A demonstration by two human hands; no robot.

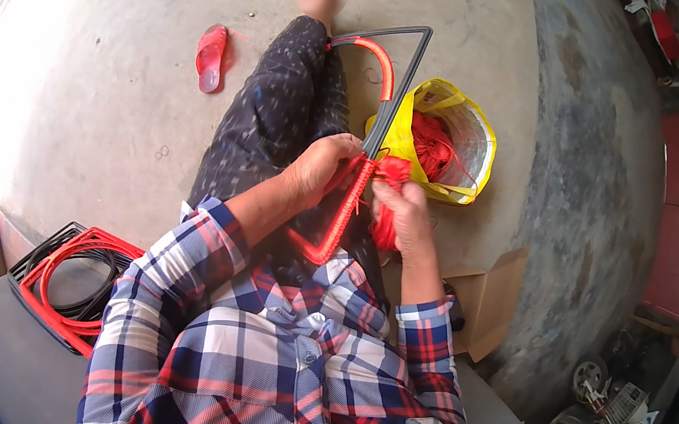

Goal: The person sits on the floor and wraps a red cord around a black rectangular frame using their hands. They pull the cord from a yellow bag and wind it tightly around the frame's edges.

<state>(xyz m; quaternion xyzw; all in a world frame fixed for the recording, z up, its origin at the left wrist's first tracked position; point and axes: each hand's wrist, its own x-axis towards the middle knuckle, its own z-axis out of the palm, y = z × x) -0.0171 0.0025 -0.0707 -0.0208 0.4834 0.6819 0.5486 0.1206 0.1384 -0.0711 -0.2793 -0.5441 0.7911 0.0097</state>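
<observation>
An angular frame [410, 67] of dark grey strips lies across my lap, its near side wrapped in red cord [338, 225]. A curved bar [385, 64] in its far part is also covered in red-orange. My left hand [320, 166] is closed on the frame at the far end of the wrapped stretch. Just right of it, my right hand [409, 214] is closed round a bundle of red cord [394, 172], whose loose length hangs below the fingers. The bundle is close against the frame's side. My right fingertips are partly hidden by the cord.
A yellow bag [405, 135] with more red cord [431, 145] stands open on the floor to the right. Red and black frames [60, 282] are stacked on the grey seat at left. A red slipper [211, 58] lies beyond my legs, a cardboard box [490, 309] at right.
</observation>
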